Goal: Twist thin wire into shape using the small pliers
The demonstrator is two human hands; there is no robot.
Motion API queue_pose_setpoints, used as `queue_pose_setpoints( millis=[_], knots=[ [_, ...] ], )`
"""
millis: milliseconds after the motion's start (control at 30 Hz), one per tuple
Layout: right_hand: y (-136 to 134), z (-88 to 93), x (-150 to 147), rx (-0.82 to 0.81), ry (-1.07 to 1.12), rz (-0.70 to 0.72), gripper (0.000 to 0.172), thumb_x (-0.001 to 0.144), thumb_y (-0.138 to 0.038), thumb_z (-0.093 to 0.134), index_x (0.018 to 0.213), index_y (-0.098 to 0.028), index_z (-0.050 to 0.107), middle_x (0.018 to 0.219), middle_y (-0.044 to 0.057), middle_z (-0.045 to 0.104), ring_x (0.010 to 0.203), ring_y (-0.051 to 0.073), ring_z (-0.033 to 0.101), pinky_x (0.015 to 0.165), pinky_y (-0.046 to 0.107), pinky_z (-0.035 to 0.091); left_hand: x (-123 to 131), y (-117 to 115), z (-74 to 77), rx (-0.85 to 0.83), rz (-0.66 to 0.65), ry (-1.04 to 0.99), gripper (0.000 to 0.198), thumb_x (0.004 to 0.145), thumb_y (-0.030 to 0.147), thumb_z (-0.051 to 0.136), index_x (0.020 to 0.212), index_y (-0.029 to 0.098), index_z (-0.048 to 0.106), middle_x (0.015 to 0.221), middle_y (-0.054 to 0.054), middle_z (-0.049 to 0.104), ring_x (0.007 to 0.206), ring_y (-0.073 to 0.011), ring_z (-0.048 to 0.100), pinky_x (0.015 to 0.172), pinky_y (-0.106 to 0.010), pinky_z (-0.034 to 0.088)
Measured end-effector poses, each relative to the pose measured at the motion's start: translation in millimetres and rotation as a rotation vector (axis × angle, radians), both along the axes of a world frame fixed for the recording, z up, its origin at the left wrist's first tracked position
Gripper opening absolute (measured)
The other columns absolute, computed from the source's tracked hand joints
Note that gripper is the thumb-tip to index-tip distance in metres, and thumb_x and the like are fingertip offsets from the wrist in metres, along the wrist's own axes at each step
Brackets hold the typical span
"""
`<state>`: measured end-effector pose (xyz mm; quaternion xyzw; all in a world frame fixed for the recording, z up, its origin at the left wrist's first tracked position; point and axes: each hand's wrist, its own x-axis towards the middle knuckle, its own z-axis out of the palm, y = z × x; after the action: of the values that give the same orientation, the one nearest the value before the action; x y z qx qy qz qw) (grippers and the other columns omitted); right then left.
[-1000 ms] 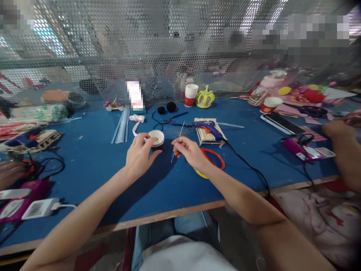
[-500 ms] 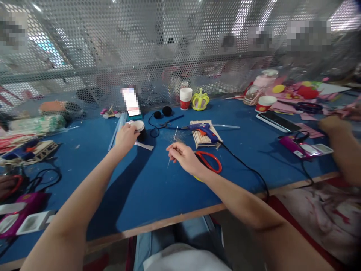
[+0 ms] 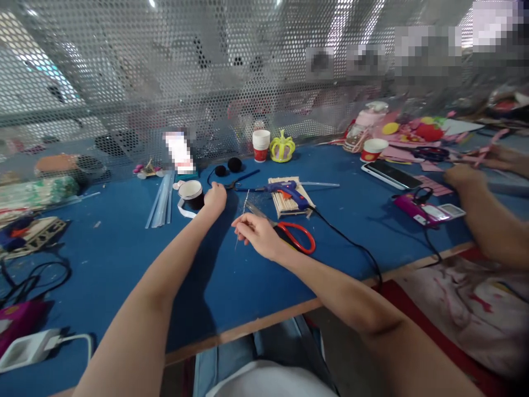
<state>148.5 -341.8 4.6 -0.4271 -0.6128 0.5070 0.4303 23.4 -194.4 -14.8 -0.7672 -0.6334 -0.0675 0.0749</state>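
My right hand (image 3: pixel 257 234) is closed, pinching a thin, pale twisted wire (image 3: pixel 246 203) that points up and away over the table. Scissors with red handles (image 3: pixel 303 237) lie beside that wrist. My left hand (image 3: pixel 215 199) is over the far left of the table with its fingers curled together, at a thin black cord (image 3: pixel 209 176) and near the head of the blue-handled pliers (image 3: pixel 246 177). What its fingertips hold, if anything, is hidden. Just left of it stands a cup-like round piece (image 3: pixel 194 199), white inside and dark outside, with a white strip (image 3: pixel 184 209) curling from it.
A blue glue gun (image 3: pixel 291 194) rests on a wooden stick mat (image 3: pixel 285 208), its cable running to the front edge. Two black balls (image 3: pixel 234 165), stacked paper cups (image 3: pixel 261 148) and a yellow crown-like craft (image 3: pixel 282 148) stand behind. Glue sticks (image 3: pixel 163 201) lie left; a co-worker's hand (image 3: pixel 465 179) is right.
My left hand has let go of the cup-like piece and moved right to the black cord. My right hand still holds the wire. The view has turned slightly right.
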Motion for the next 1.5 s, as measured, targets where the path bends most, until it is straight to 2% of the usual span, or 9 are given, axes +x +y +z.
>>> queue_pose_setpoints(
  millis=[233,367,500,633,800,933,1167,1367,1500],
  knots=[
    [1.3,-4.6,1.8,0.021,-0.008,0.01,0.012,0.085,-0.024,0.044,0.085,-0.016,0.052,0.074,0.001,0.054,0.062,0.008,0.054,0.051,0.019,0.043,-9.5,4.1,2.7,-0.044,-0.049,-0.017,0.033,0.079,0.002,0.032,0.093,0.003,0.061,0.097,-0.024,0.06,0.09,-0.0292,0.062,0.073,-0.036,0.048],
    [1.0,-5.0,1.8,0.028,-0.021,0.018,0.012,0.084,-0.024,0.044,0.086,-0.016,0.053,0.075,0.002,0.055,0.062,0.008,0.054,0.051,0.019,0.043,-27.1,-18.2,10.8,-0.036,-0.111,-0.087,0.027,0.079,0.01,0.038,0.093,0.008,0.061,0.099,-0.02,0.061,0.089,-0.0262,0.062,0.074,-0.034,0.047],
    [0.3,-1.4,1.1,0.005,-0.015,-0.008,0.012,0.084,-0.022,0.042,0.085,-0.015,0.053,0.077,0.003,0.059,0.059,0.008,0.052,0.048,0.02,0.042,-45.9,-47.3,23.5,-0.078,-0.212,-0.208,0.017,0.077,0.022,0.047,0.084,0.015,0.06,0.079,-0.006,0.066,0.074,-0.0166,0.062,0.069,-0.026,0.046],
    [2.2,0.1,1.7,-0.002,-0.013,-0.041,0.013,0.084,-0.021,0.042,0.086,-0.015,0.053,0.071,0.002,0.058,0.054,0.008,0.05,0.045,0.02,0.041,-60.0,-76.4,38.5,-0.19,-0.314,-0.534,0.016,0.072,0.03,0.054,0.077,0.015,0.057,0.066,-0.001,0.062,0.059,-0.012,0.055,0.054,-0.022,0.041],
    [6.9,-0.8,5.6,0.012,-0.05,-0.081,0.021,0.083,-0.027,0.048,0.098,-0.015,0.055,0.064,-0.001,0.053,0.05,0.007,0.045,0.044,0.02,0.037,-67.3,-103.7,61.5,-0.232,-0.403,-0.525,0.016,0.075,0.032,0.054,0.076,0.017,0.059,0.066,0.0,0.061,0.06,-0.011,0.052,0.055,-0.022,0.038],
    [4.5,0.0,5.3,0.022,-0.103,0.095,0.036,0.081,-0.034,0.053,0.111,-0.014,0.053,0.061,-0.003,0.051,0.049,0.006,0.043,0.045,0.02,0.034,-62.8,-117.4,73.6,-0.25,-0.442,-0.5,0.018,0.077,0.034,0.053,0.077,0.017,0.06,0.067,0.001,0.061,0.059,-0.0102,0.052,0.054,-0.021,0.037],
    [-4.4,3.4,2.9,-0.12,0.001,0.275,0.029,0.081,-0.041,0.053,0.082,-0.013,0.062,0.055,-0.004,0.046,0.047,0.005,0.038,0.043,0.019,0.028,-58.8,-114.9,69.2,-0.147,-0.428,-0.428,0.019,0.077,0.033,0.051,0.075,0.017,0.06,0.064,0.0,0.061,0.058,-0.0114,0.053,0.053,-0.022,0.036],
    [-6.8,10.0,7.7,-0.085,-0.006,0.285,0.027,0.083,-0.039,0.05,0.079,-0.014,0.061,0.054,-0.004,0.046,0.046,0.004,0.037,0.043,0.019,0.028,-65.3,-108.4,67.6,-0.24,-0.434,-0.239,0.016,0.075,0.027,0.051,0.084,0.018,0.062,0.084,-0.004,0.065,0.079,-0.0186,0.059,0.07,-0.029,0.044],
    [-10.7,14.7,7.1,-0.066,-0.071,0.31,0.026,0.083,-0.038,0.05,0.078,-0.015,0.061,0.054,-0.004,0.047,0.045,0.004,0.037,0.044,0.019,0.029,-60.6,-120.3,73.2,-0.444,-0.68,-0.458,0.045,0.075,0.026,0.054,0.119,0.022,0.046,0.119,-0.008,0.056,0.108,-0.0197,0.053,0.088,-0.032,0.043]
  ],
)
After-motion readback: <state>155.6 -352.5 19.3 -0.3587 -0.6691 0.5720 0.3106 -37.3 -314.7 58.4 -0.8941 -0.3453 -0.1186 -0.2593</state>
